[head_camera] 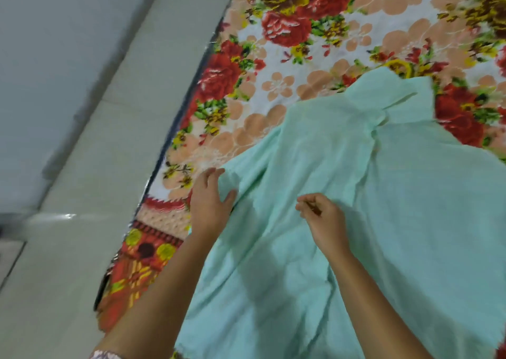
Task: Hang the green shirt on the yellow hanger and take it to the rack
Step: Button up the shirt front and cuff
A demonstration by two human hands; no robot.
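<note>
Floral blanket (287,71): bears everything.
Left hand (210,202): your fingers are nearly straight, thumb spread, resting on the green shirt (397,208) at its left edge.
Right hand (323,219): fingers curled, tips together over mid-cloth; whether they pinch fabric is unclear.
Shirt axis: runs away from you, toward upper right.
Collar (383,112): far end, beyond your right hand, the nearer one.
Yellow hanger: not in view.

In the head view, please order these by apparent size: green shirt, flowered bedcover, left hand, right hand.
1. green shirt, nearest the camera
2. flowered bedcover, partly hidden under it
3. left hand and right hand: they look alike, so not ranked
</note>
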